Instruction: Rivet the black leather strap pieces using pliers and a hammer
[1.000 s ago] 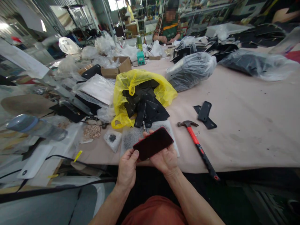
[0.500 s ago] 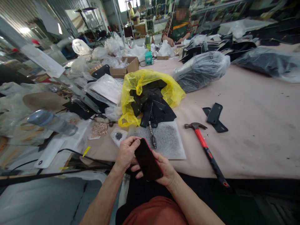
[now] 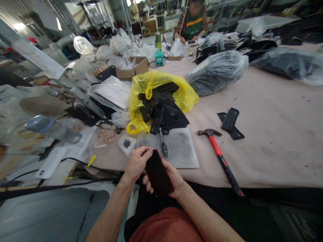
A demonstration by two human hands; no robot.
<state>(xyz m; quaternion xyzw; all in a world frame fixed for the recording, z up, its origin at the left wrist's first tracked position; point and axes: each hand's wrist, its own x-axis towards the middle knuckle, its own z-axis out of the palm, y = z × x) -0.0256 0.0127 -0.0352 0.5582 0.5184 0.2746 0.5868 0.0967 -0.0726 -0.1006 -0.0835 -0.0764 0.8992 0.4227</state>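
phone [image 3: 159,173] is in both my hands, right by the near edge of the table [image 3: 272,117] and mostly on my side of it, screen up and dark, red along its rim, top end leaning left. left hand [image 3: 137,163]: thumb and forefinger clamped on the phone's top left corner. right hand [image 3: 176,179]: closed round its right long side, fingertips showing past the left side, the rest hidden behind it. white slab [image 3: 184,144] lies just beyond, close to the table's near edge, with a metal tool [image 3: 164,146] lying on it. small white block [image 3: 126,145] sits just beside the slab's left edge. yellow bag [image 3: 188,97] is behind the slab, black pieces [image 3: 174,114] spilling from it onto the slab's far edge. hammer [image 3: 222,161] is right of the slab, handle end sticking out past the table's near edge. two black strips [image 3: 230,121] lie crossed beyond it, touching each other.
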